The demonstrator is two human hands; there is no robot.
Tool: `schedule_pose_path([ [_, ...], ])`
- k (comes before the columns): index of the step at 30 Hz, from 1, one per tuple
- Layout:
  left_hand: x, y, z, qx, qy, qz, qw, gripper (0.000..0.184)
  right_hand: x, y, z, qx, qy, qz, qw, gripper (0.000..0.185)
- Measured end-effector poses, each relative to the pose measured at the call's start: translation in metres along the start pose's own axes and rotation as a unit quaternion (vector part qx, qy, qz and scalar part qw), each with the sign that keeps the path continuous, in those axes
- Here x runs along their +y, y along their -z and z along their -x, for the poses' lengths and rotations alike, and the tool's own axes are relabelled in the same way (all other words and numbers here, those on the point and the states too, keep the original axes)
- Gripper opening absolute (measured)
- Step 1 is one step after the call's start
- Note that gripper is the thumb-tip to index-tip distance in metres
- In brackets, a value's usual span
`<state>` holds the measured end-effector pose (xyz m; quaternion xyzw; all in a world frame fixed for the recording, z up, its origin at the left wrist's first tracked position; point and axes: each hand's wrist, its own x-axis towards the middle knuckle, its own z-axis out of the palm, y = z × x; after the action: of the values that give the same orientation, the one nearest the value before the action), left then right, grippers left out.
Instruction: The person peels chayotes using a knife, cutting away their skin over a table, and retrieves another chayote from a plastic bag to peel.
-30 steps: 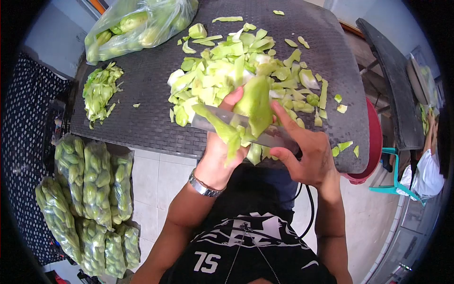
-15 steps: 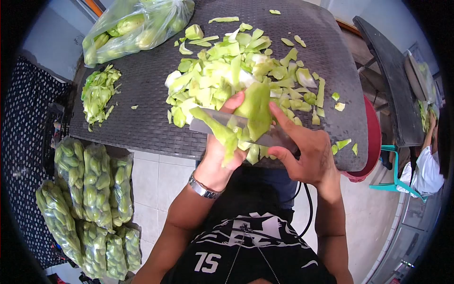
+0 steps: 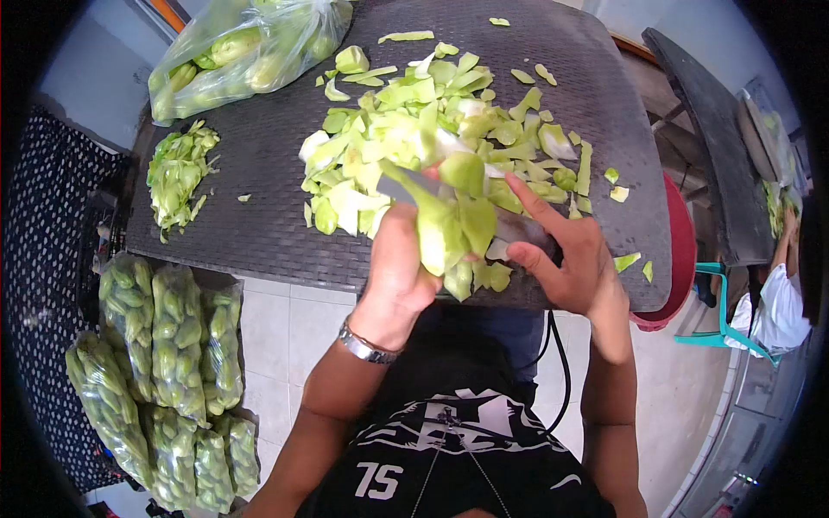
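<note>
I see the left hand (image 3: 401, 259) closed around the lower part of a green vegetable (image 3: 464, 175), holding it above the near edge of the dark woven worktop (image 3: 268, 155). On my head view, the right hand (image 3: 574, 259) grips a broad knife (image 3: 395, 188), its index finger stretched forward and its thumb low beside the blade; the handle is hidden from me by the palm. The blade runs crosswise at the vegetable, its tip showing past the left side, and a wide peel strip (image 3: 439, 237) hangs over it toward me. I can't make out exactly where the edge meets the flesh. Just beyond the hands I have a loose pile of pale green peelings (image 3: 389, 147), and well to its left a smaller heap of shreds (image 3: 180, 173). A clear bag of vegetables (image 3: 285, 60) lies at the far left corner. Below, on the tiled floor (image 3: 268, 345), I see more filled bags (image 3: 177, 337); a red tub (image 3: 682, 250) stands at the right.
</note>
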<state>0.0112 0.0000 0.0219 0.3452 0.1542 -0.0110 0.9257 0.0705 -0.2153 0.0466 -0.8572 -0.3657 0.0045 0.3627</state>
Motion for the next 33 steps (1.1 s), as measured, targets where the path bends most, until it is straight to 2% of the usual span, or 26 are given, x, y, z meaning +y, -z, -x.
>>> schedule_pose_path([
  [1,0.001,0.001,-0.001,-0.013,0.004,0.011,1.0,0.05,0.003,0.0,0.001,0.001,-0.005,-0.007,1.0,0.069],
  [2,0.001,-0.001,-0.002,0.014,0.004,0.002,1.0,0.05,0.003,0.001,0.0,-0.002,-0.013,-0.004,1.0,0.068],
  [6,0.007,0.009,-0.001,0.005,0.081,0.024,0.996,0.047,0.021,0.002,0.001,0.008,-0.01,0.037,0.999,0.067],
  [8,0.014,0.006,0.002,0.035,0.095,0.031,0.994,0.046,0.02,0.008,0.001,-0.009,-0.036,0.062,0.997,0.066],
  [12,0.015,0.007,0.001,0.013,0.092,0.031,0.995,0.046,0.01,0.013,0.002,-0.028,-0.064,0.063,0.996,0.064],
  [15,0.009,0.004,0.002,-0.002,0.096,0.036,0.995,0.047,0.006,0.009,-0.003,0.003,-0.016,0.067,0.998,0.063],
  [17,0.013,0.0,0.004,0.013,0.108,0.06,0.992,0.049,0.008,0.016,-0.003,-0.011,-0.065,0.068,0.996,0.059],
  [20,0.022,0.015,0.003,-0.087,0.126,0.096,0.984,0.05,0.021,0.028,-0.002,-0.006,-0.15,0.078,0.986,0.054],
  [25,0.026,0.004,-0.006,0.02,0.022,-0.007,1.0,0.052,0.018,0.031,-0.014,0.029,-0.224,0.146,0.963,0.052],
  [27,0.027,0.004,-0.01,0.037,-0.012,-0.037,0.999,0.052,0.026,0.026,-0.013,0.049,-0.231,0.11,0.965,0.049],
  [28,0.028,0.005,-0.01,0.026,-0.006,-0.024,0.999,0.053,0.027,0.022,-0.013,0.058,-0.234,0.091,0.966,0.048],
  [31,0.028,0.008,-0.013,-0.019,0.01,0.036,0.999,0.054,0.012,0.014,-0.008,-0.006,-0.125,-0.064,0.99,0.045],
  [32,0.025,0.011,-0.013,-0.036,0.013,0.069,0.997,0.055,-0.005,0.017,-0.005,-0.058,-0.159,-0.03,0.985,0.043],
  [33,0.023,0.014,-0.014,-0.053,0.016,0.102,0.993,0.056,-0.013,0.011,-0.002,-0.056,-0.137,-0.027,0.989,0.042],
])
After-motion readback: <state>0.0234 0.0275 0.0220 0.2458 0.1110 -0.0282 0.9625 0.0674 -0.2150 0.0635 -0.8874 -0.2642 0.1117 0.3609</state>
